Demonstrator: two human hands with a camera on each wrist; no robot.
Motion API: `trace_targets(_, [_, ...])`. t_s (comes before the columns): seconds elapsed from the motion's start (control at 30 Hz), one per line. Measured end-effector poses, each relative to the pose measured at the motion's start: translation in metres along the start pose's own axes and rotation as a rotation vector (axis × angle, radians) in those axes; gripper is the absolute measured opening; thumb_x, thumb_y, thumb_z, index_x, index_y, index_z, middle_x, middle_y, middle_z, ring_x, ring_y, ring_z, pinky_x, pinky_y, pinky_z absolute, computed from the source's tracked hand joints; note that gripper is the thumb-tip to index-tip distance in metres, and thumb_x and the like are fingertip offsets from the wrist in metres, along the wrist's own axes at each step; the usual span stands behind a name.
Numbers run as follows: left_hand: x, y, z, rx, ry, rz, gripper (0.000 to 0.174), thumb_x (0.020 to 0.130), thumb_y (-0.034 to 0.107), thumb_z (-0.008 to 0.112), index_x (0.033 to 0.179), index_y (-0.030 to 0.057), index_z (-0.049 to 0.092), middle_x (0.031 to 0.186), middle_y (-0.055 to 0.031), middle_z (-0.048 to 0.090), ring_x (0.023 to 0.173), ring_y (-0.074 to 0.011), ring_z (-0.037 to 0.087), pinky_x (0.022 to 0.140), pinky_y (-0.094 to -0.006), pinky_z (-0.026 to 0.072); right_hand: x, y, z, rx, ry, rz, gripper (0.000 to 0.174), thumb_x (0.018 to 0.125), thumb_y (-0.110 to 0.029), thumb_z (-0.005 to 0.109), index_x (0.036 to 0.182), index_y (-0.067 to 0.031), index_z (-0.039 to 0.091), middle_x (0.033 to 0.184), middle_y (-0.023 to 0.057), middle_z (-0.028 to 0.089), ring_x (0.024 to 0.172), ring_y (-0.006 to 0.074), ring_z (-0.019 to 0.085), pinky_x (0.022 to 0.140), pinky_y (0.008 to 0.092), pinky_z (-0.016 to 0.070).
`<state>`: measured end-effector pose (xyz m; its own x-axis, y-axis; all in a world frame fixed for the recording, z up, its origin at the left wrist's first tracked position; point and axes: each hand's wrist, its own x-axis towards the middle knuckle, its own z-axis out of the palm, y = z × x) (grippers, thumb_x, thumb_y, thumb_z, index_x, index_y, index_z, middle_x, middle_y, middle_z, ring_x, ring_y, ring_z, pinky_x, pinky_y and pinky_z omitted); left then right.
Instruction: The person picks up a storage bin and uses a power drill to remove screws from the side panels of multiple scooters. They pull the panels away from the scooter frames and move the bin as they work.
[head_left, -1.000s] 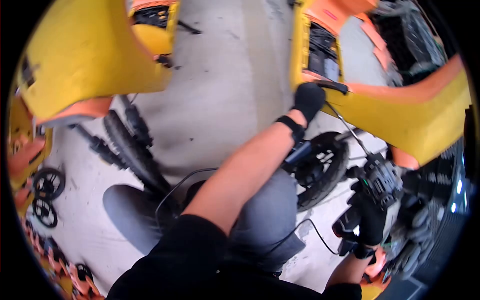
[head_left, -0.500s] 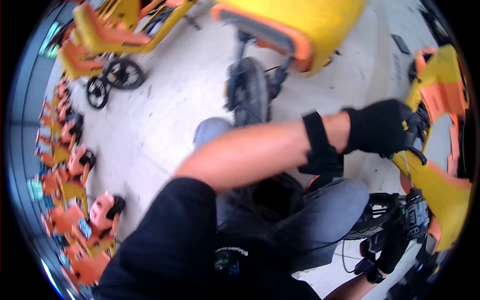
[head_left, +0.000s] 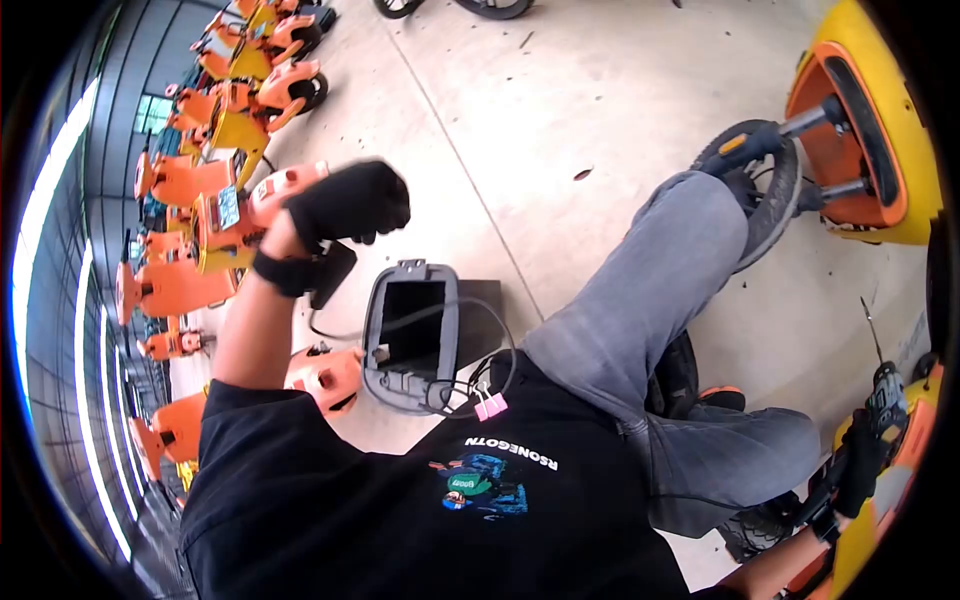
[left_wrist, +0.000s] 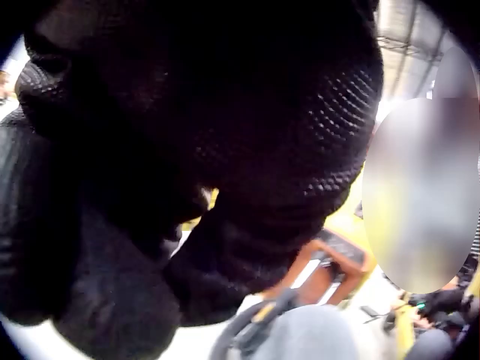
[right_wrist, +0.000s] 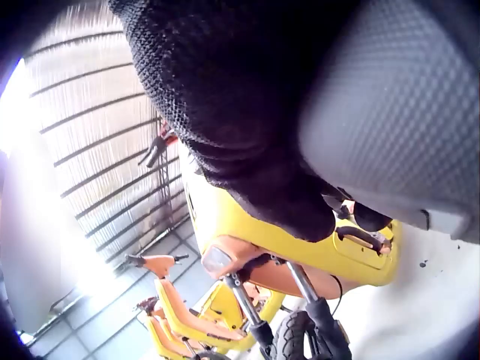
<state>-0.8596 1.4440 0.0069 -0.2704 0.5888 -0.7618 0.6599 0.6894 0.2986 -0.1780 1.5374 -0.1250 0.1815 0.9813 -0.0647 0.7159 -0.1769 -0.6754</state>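
My left hand (head_left: 350, 205), in a black knit glove, is raised on the left just behind a grey-rimmed open box (head_left: 370, 330) with a dark inside. Its fingers (left_wrist: 112, 285) are curled in the left wrist view, and I cannot tell whether they hold something small. At the far right my gloved right hand (head_left: 858, 465) grips a cordless drill (head_left: 886, 400) with a long thin bit (head_left: 870, 325) pointing up and away. In the right wrist view the drill's grey textured body (right_wrist: 397, 112) fills the upper right, beside the curled glove (right_wrist: 247, 150).
A yellow and orange scooter (head_left: 915, 110) stands at upper right, its front wheel (head_left: 775, 215) beside my knee. Another yellow panel (head_left: 855, 560) lies close to the drill. Rows of orange scooters (head_left: 195, 280) line the left. A cable with a pink binder clip (head_left: 490, 406) crosses my front.
The head view has swung left. My left hand has left the yellow scooter's black handle and moved to the left near the grey box. The drill stays in my right hand, its bit now away from the panel.
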Motion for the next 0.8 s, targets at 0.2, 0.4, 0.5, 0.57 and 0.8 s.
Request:
trace_targets(0.2, [0.085, -0.234, 0.098, -0.16, -0.278, 0.142, 0.019, 0.085, 0.018, 0.058, 0.093, 0.0024, 0.066, 0.075, -0.0053, 0.065, 0.063, -0.0115, 0.059, 0.055, -0.029, 0.0492, 0.061, -0.003, 0.027, -0.003, -0.405, -0.025, 0.022, 0.079, -0.018, 0.059, 0.062, -0.0075, 0.049, 0.053, -0.0039, 0.044, 0.045, 0.0059, 0.04, 0.043, 0.0258, 0.03])
trace_targets(0.4, [0.105, -0.208, 0.175, -0.273, -0.254, 0.469, 0.018, 0.084, 0.017, 0.061, 0.094, 0.0026, 0.065, 0.072, -0.0009, 0.062, 0.061, -0.0123, 0.055, 0.055, -0.0277, 0.0455, 0.072, 0.003, 0.049, -0.292, -0.39, -0.145, 0.014, 0.066, -0.011, 0.057, 0.067, 0.0011, 0.05, 0.055, 0.0124, 0.048, 0.049, 0.0251, 0.049, 0.048, 0.0357, 0.0383])
trace_targets(0.5, [0.109, -0.176, 0.202, -0.235, -0.051, 0.018, 0.035, 0.074, 0.032, 0.071, 0.076, -0.0023, 0.065, 0.064, -0.0068, 0.063, 0.056, -0.0181, 0.058, 0.052, -0.0308, 0.0438, 0.066, 0.012, 0.06, -0.429, -0.285, -0.306, 0.018, 0.065, -0.012, 0.061, 0.074, 0.0012, 0.052, 0.07, 0.0197, 0.054, 0.068, 0.0379, 0.054, 0.059, 0.0434, 0.0422])
trace_targets(0.57, [0.124, -0.195, 0.233, 0.015, 0.315, -0.193, 0.052, 0.061, 0.046, 0.077, 0.07, -0.0031, 0.064, 0.068, -0.0191, 0.064, 0.065, -0.0297, 0.064, 0.062, -0.0371, 0.0503, 0.074, 0.03, 0.069, -0.457, -0.36, -0.405, 0.022, 0.061, -0.012, 0.064, 0.076, 0.0, 0.054, 0.075, 0.0215, 0.055, 0.075, 0.0407, 0.054, 0.065, 0.0464, 0.0439])
trace_targets(0.8, [0.133, -0.202, 0.204, 0.087, 0.563, -0.26, 0.03, 0.073, 0.032, 0.062, 0.067, 0.0028, 0.065, 0.067, -0.0191, 0.064, 0.062, -0.0364, 0.063, 0.062, -0.0435, 0.0518, 0.094, 0.023, 0.1, -0.492, -0.503, -0.2, 0.011, 0.055, -0.006, 0.059, 0.065, -0.0004, 0.058, 0.064, 0.0216, 0.058, 0.062, 0.0374, 0.059, 0.053, 0.0414, 0.0454])
